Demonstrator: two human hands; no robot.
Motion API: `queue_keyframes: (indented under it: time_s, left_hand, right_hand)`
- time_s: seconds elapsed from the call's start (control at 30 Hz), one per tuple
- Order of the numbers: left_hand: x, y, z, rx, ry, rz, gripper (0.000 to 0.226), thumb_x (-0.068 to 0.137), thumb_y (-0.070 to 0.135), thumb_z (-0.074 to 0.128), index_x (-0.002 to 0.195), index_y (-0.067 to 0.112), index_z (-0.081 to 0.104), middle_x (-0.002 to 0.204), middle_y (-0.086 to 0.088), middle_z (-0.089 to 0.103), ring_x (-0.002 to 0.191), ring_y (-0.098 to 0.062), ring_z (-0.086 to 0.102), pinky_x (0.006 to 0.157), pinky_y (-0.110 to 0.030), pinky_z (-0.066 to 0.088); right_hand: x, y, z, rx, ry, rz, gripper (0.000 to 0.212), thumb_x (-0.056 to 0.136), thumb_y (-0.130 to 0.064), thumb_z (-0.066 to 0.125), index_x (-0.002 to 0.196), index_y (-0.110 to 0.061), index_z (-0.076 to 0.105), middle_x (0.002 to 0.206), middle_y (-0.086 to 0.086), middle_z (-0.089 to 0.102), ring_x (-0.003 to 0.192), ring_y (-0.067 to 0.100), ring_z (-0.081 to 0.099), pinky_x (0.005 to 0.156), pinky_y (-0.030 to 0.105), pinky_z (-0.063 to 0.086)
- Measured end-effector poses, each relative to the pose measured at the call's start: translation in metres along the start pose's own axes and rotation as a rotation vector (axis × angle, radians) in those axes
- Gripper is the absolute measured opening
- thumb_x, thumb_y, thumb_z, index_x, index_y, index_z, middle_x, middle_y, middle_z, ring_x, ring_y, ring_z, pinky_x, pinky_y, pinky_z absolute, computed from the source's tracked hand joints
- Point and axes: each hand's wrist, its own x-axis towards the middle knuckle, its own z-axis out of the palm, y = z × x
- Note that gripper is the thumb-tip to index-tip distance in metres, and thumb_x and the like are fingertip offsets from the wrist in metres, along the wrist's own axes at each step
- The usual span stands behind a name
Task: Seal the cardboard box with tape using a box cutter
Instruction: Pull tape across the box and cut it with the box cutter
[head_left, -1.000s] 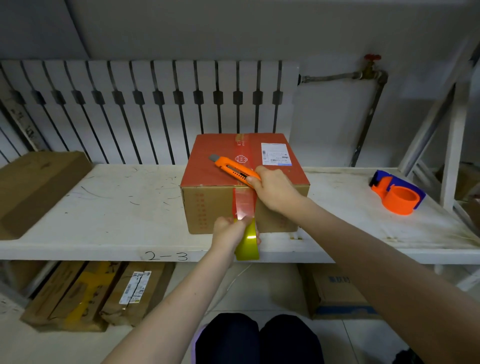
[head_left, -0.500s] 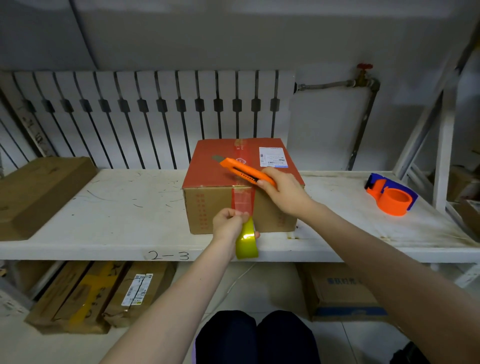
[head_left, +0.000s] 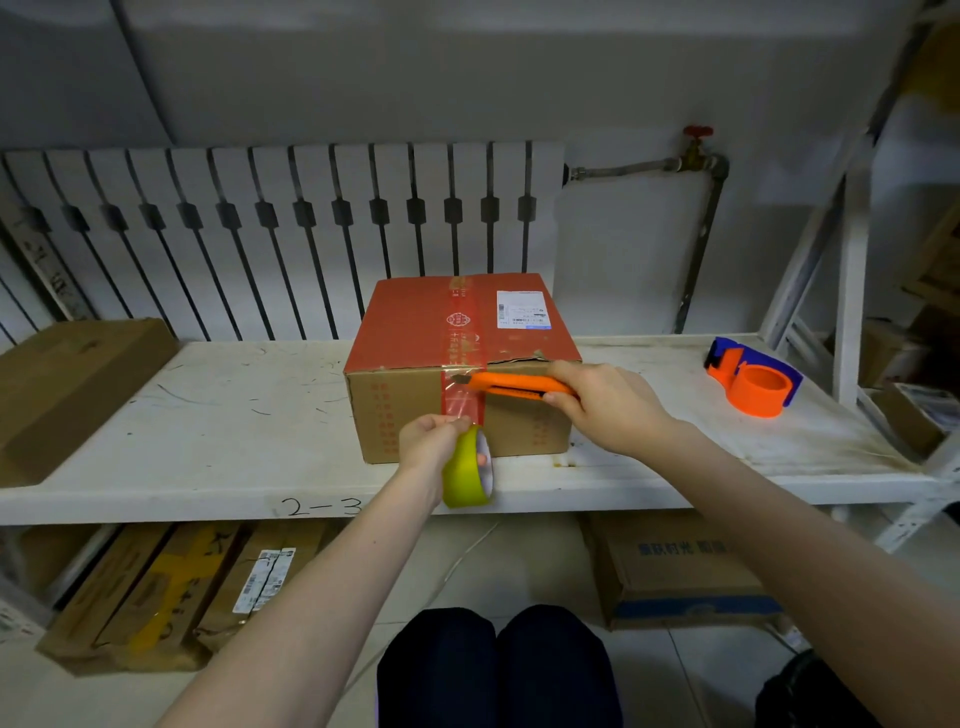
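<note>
Head view: left hand (head_left: 434, 441) closed around a yellow-green tape roll (head_left: 465, 470), grip tight on the roll's upper edge, roll hanging just below the fingers and in front of the shelf (head_left: 208, 426) lip. Straight up from that grip, a strip of red tape (head_left: 462, 402) stretched against the front face of the cardboard box (head_left: 395, 415), running on over the red top. Right hand (head_left: 608, 402) wrapped shut around an orange box cutter (head_left: 511, 385), thumb under the handle, fingers over it. Cutter held level, pointing left from that grip, its tip touching the right edge of the red tape just below the box's top front edge. Above and behind the right grip, a white shipping label (head_left: 522, 309) stuck on the box top. Well off to the right of the right grip, an orange and blue tape dispenser (head_left: 753, 382) lying on the shelf. Far left of the left grip, a flat brown carton (head_left: 67, 384) on the same shelf. Below both grips, more cartons (head_left: 156, 592) on the floor under the shelf, and dark-clad knees (head_left: 493, 670) at the bottom edge.
</note>
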Motion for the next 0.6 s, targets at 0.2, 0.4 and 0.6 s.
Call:
queue_keyframes:
  time_s: [0.2, 0.4, 0.6]
  left_hand:
    - [-0.003, 0.000, 0.004, 0.009, 0.035, -0.007, 0.011, 0.089, 0.003, 0.059, 0.082, 0.006, 0.052, 0.067, -0.009, 0.054, 0.024, -0.006, 0.050, 0.022, -0.011, 0.031]
    - [-0.004, 0.001, 0.004, 0.051, 0.060, 0.013, 0.008, 0.087, 0.005, 0.062, 0.082, 0.006, 0.056, 0.071, -0.008, 0.056, 0.041, -0.015, 0.054, 0.023, -0.011, 0.032]
    - [0.002, -0.001, 0.003, 0.086, 0.065, 0.018, 0.010, 0.084, 0.008, 0.065, 0.079, 0.006, 0.056, 0.069, -0.007, 0.056, 0.046, -0.017, 0.052, 0.025, -0.011, 0.033]
  right_hand:
    - [-0.002, 0.000, -0.005, -0.100, -0.014, -0.037, 0.029, 0.095, -0.044, 0.042, 0.118, -0.029, 0.049, 0.114, -0.002, 0.063, 0.092, 0.019, 0.062, 0.076, 0.035, 0.055]
    - [-0.002, -0.004, -0.014, -0.206, -0.030, -0.063, 0.022, 0.095, -0.040, 0.043, 0.111, -0.026, 0.052, 0.109, 0.000, 0.063, 0.088, 0.021, 0.062, 0.071, 0.032, 0.053]
    - [0.003, -0.015, -0.017, -0.359, -0.025, -0.076, 0.019, 0.096, -0.036, 0.045, 0.110, -0.023, 0.052, 0.101, 0.003, 0.062, 0.083, 0.021, 0.059, 0.068, 0.031, 0.047]
